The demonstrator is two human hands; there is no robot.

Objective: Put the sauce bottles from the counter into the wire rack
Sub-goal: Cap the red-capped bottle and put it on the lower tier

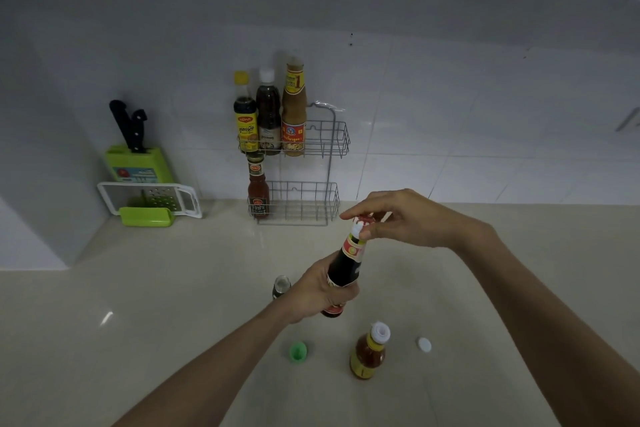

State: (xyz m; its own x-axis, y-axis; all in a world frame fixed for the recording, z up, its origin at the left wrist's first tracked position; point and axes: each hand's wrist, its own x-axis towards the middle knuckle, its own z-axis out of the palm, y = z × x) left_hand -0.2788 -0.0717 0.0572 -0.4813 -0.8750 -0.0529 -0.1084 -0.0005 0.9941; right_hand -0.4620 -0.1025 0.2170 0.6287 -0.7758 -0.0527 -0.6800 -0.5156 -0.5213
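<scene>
1. Dark sauce bottle point(344, 270) is up off the counter point(138, 322), tilted, left hand point(320, 291) wrapped round its body.
2. Right hand point(391, 215) pinches the cap at the bottle's top.
3. At twelve o'clock, the wire rack point(311, 163) on the wall: three bottles above, one red bottle point(258, 192) below.
4. At six o'clock, an orange sauce bottle point(369, 352) stands between a green cap point(298, 351) and a white cap point(424, 344).
</scene>
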